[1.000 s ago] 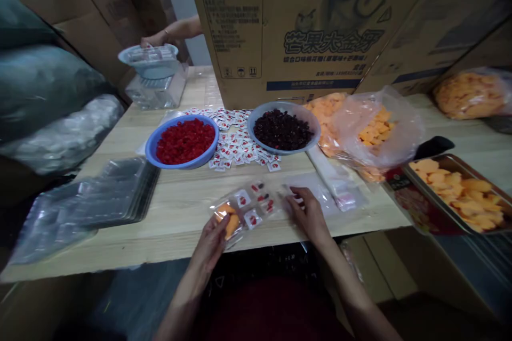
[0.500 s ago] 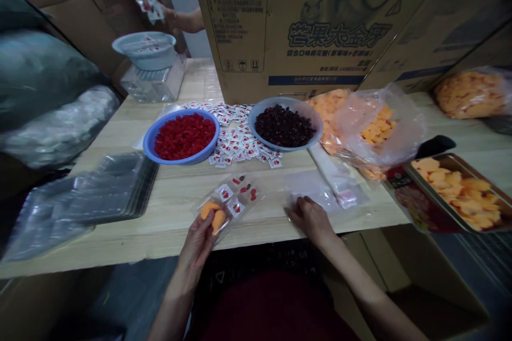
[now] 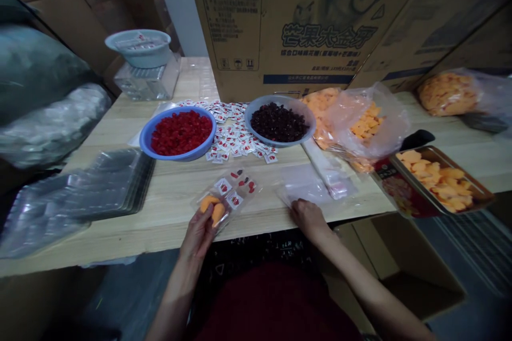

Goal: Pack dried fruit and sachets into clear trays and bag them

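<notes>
"What does the left hand (image 3: 199,229) have?"

"It pinches the near end of a clear tray (image 3: 229,194), thumb over the orange pieces (image 3: 217,212). The tray is tilted above the bench (image 3: 172,186); white packets and red and dark pieces fill other compartments."

"And the right hand (image 3: 310,219)?"

"Fingers curled together on the near edge of a clear bag (image 3: 302,181)."

"Farther off?"

"A blue bowl (image 3: 196,155) of red pieces and a pale bowl (image 3: 278,144) of dark ones, loose packets (image 3: 236,144) between them."

"Behind those?"

"A big carton (image 3: 236,77), upright."
</notes>
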Demonstrator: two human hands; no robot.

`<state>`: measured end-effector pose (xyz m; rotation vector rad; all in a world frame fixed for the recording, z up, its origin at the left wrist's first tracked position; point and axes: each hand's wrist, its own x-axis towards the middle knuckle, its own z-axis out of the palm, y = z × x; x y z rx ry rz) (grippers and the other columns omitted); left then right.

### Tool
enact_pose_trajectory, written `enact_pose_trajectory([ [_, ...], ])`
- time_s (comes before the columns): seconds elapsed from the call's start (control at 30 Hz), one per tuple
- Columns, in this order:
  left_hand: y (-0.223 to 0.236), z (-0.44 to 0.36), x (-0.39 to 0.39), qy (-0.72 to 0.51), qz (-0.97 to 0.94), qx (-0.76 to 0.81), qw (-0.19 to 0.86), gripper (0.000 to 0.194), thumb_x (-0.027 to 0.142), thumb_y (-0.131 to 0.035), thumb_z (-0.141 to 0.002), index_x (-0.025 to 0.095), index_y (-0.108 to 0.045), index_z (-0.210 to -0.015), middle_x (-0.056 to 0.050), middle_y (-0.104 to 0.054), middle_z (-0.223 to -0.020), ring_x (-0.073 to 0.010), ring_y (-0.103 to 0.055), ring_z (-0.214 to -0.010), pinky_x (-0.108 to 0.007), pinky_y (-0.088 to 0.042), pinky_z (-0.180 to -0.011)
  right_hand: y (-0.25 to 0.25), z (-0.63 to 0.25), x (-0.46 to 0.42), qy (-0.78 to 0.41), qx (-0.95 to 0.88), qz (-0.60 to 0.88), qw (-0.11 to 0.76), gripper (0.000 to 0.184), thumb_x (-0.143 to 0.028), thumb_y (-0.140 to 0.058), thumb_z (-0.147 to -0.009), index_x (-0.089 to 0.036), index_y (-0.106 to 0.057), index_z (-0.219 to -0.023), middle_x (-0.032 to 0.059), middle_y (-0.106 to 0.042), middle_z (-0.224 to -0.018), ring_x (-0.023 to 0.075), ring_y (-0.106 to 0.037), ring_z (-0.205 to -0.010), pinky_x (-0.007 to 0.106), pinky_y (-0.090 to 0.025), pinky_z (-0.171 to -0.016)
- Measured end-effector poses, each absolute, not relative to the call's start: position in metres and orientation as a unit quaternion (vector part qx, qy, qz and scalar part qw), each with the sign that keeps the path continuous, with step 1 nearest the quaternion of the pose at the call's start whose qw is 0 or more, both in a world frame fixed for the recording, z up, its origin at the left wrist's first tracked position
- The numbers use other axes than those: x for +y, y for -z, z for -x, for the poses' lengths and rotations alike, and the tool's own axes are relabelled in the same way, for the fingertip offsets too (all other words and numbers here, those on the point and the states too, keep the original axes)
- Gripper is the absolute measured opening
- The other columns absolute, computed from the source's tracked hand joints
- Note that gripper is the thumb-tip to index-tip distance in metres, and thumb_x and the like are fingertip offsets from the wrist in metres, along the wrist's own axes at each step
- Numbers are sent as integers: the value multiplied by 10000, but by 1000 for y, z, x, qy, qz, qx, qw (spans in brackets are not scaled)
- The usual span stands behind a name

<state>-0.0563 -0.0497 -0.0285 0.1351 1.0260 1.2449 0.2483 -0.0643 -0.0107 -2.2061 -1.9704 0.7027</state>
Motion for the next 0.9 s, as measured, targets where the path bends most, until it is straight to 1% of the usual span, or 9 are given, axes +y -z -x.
enact_pose_trajectory([
  [0.1, 27, 52, -52, -556, -63, 452, 695, 201, 94, -655, -849, 106, -709, -1042, -89, -764, -1004, -176, -738, -869, -288, -619, -825, 23, -259, -51, -280, -636, 709, 118, 144, -151, -678, -762, -176, -616, -634, 34, -656, -676, 173, -611, -679, 255, -391, -628],
  [0.2, 28, 48, -53, -551, -61, 447, 702, 209, 112, -684, -834, 115, -705, -1041, -82, -761, -1016, -186, -735, -893, -299, -616, -837, 35, -266, -43, -342, -603, 693, 200, 294, -337, -732, -737, -188, -556, -552, -18, -580, -536, 130, -519, -535, 231, -339, -522],
  [0.27, 28, 45, -51, -543, -56, 446, 710, 209, 129, -712, -818, 128, -707, -1027, -70, -760, -1015, -187, -732, -898, -300, -611, -845, 40, -269, -40, -388, -581, 672, 246, 399, -478, -702, -750, -190, -542, -525, -16, -560, -496, 119, -473, -489, 227, -323, -482],
  [0.3, 28, 42, -51, -538, -55, 447, 713, 208, 136, -724, -811, 135, -708, -1019, -63, -760, -1012, -185, -731, -895, -298, -608, -848, 41, -271, -40, -412, -571, 659, 264, 437, -529, -674, -763, -188, -548, -521, -8, -565, -494, 117, -469, -483, 227, -333, -478],
  [0.4, 26, 32, -48, -528, -51, 451, 718, 206, 157, -748, -798, 142, -712, -1001, -47, -762, -992, -163, -723, -859, -264, -599, -830, 40, -274, -40, -479, -542, 620, 304, 485, -598, -617, -790, -172, -595, -558, 17, -602, -526, 123, -503, -496, 236, -393, -499],
  [0.5, 21, 15, -49, -523, -63, 441, 727, 269, 188, -787, -768, 135, -712, -1021, -49, -757, -1010, -150, -714, -870, -230, -582, -828, 36, -273, -42, -513, -512, 602, 335, 425, -564, -649, -764, -162, -620, -631, 18, -622, -571, 125, -528, -516, 242, -422, -524],
  [0.6, 19, 0, -56, -505, -100, 435, 739, 358, 252, -825, -735, 148, -704, -1055, -48, -752, -1023, -167, -712, -889, -272, -576, -855, 36, -270, -43, -512, -488, 603, 370, 352, -507, -678, -724, -172, -586, -663, -3, -606, -571, 118, -513, -506, 238, -410, -523],
  [0.73, 19, -7, -74, -489, -140, 464, 725, 402, 309, -833, -727, 174, -691, -1077, -54, -746, -1046, -189, -714, -905, -292, -573, -821, 36, -266, -47, -468, -458, 628, 421, 296, -464, -617, -764, -203, -511, -672, -32, -544, -545, 117, -478, -497, 232, -374, -498],
  [0.9, 13, -3, -98, -481, -180, 489, 705, 403, 340, -812, -750, 192, -675, -1099, -62, -740, -1074, -193, -714, -898, -276, -553, -794, 32, -256, -53, -399, -459, 656, 447, 196, -355, -600, -792, -207, -518, -694, -33, -521, -588, 122, -460, -540, 236, -343, -512],
])
